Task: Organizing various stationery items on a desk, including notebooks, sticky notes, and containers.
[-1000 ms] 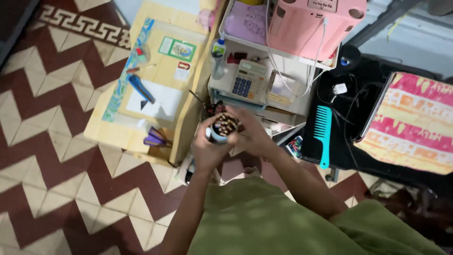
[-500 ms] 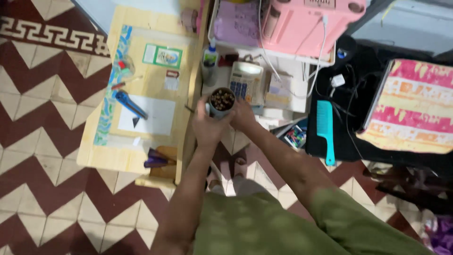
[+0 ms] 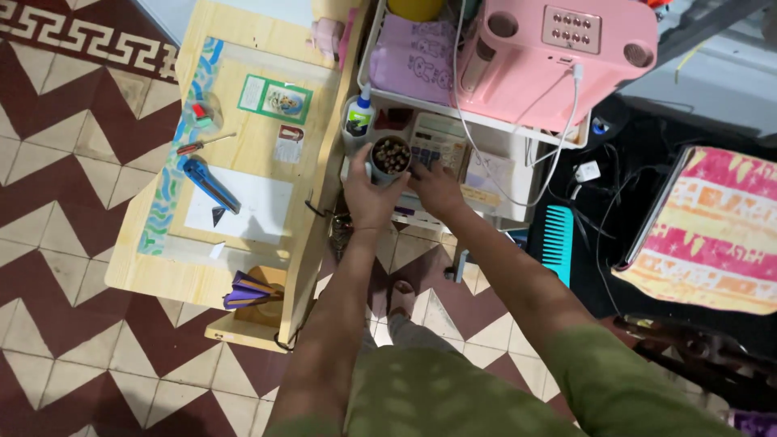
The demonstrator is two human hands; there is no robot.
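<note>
My left hand [image 3: 368, 196] is wrapped around a pale blue cup [image 3: 388, 160] packed with several upright pencils, holding it at the front left of the white shelf unit [image 3: 518, 144]. My right hand [image 3: 437, 188] rests beside the cup on its right, fingertips against its side and over a calculator [image 3: 437, 142]. A glue bottle [image 3: 358, 115] with a blue cap stands just behind the cup.
A low wooden table [image 3: 243, 89] on the left carries a blue utility knife [image 3: 209, 183], white paper, a small card and a screwdriver. A pink appliance [image 3: 558, 48] tops the shelf. A teal comb [image 3: 555, 243] lies on a black surface, with a striped cloth [image 3: 712, 226] to the right.
Both hands moved the pencil cup up and away from my body, to the shelf beside the glue bottle. The view shifted forward too.
</note>
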